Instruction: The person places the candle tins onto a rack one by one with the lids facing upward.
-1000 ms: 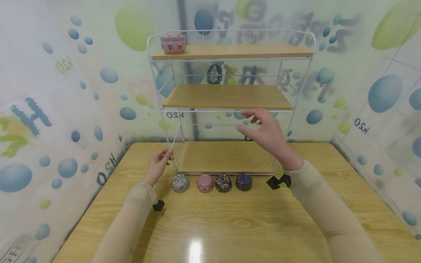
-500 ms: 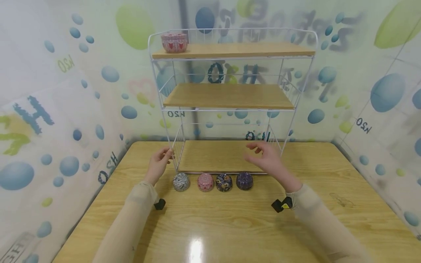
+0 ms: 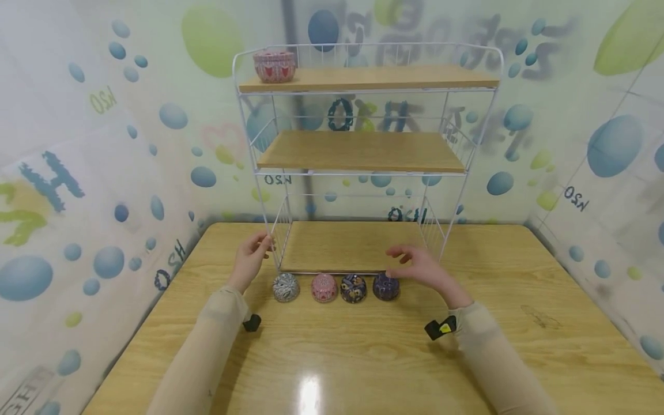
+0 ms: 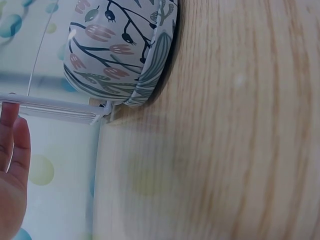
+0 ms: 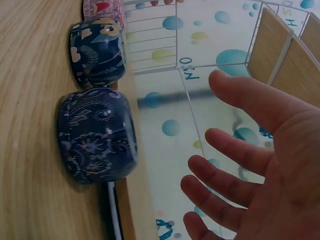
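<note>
In the head view, my left hand holds the left front post of a white wire shelf rack between thumb and fingers. In the left wrist view, its fingertips meet that post, beside a white floral tin. My right hand hovers just above and behind a dark purple patterned round tin. Its fingers are spread and hold nothing in the right wrist view, apart from the purple tin. To the left of that tin are a dark floral tin and a pink tin.
A pink heart-patterned tin sits at the left end of the rack's top board. Middle and bottom boards lie below. The rack stands at the back of a wooden table, before a patterned wall.
My right hand has come down from the middle shelf's height to just over the purple tin. The left hand stays on the post, and the tins have not moved.
</note>
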### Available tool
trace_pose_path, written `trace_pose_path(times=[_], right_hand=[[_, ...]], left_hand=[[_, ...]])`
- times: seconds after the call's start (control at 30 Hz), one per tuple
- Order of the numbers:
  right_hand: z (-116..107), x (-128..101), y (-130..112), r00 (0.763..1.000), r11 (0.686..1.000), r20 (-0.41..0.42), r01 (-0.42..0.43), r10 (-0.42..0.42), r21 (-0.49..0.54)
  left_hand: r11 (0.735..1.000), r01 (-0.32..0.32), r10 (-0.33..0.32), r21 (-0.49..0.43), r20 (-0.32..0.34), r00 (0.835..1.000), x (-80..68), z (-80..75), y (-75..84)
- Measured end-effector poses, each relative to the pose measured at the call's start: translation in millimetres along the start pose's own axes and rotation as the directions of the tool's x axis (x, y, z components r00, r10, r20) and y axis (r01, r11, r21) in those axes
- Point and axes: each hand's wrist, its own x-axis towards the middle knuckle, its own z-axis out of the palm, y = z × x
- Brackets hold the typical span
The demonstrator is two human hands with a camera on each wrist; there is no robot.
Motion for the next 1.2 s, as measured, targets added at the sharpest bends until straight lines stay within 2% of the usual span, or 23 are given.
trace_pose_path(times=[0.1, 0.37, 0.63, 1.07, 1.2], right_hand=[[2, -1, 5, 0.999, 1.000, 0.043, -0.016, 0.016, 0.007], [10, -2, 11, 0.998, 1.000, 0.064, 0.006, -0.005, -0.012], [20, -1, 21, 0.994, 1.000, 0.106, -0.018, 0.018, -0.002], [30, -4, 26, 0.991, 0.999, 0.128, -0.049, 0.047, 0.018], [30, -4, 26, 0.991, 0.999, 0.119, -0.053, 0.054, -0.010]], left_hand=[[1.000, -0.002, 0.002, -0.006, 0.001, 1.000, 0.2, 0.2, 0.2], [1.000, 0.009, -0.009, -0.010, 0.007, 1.000, 1.1, 2.5, 0.8], [1.000, 0.024, -0.024, 0.002, -0.007, 1.000, -1.0, 3.5, 1.5], [1.000, 0.009, -0.009, 0.010, -0.018, 1.000, -0.6, 3.0, -1.8], [1.000, 0.009, -0.009, 0.002, -0.028, 1.000, -1.0, 3.6, -2.1]])
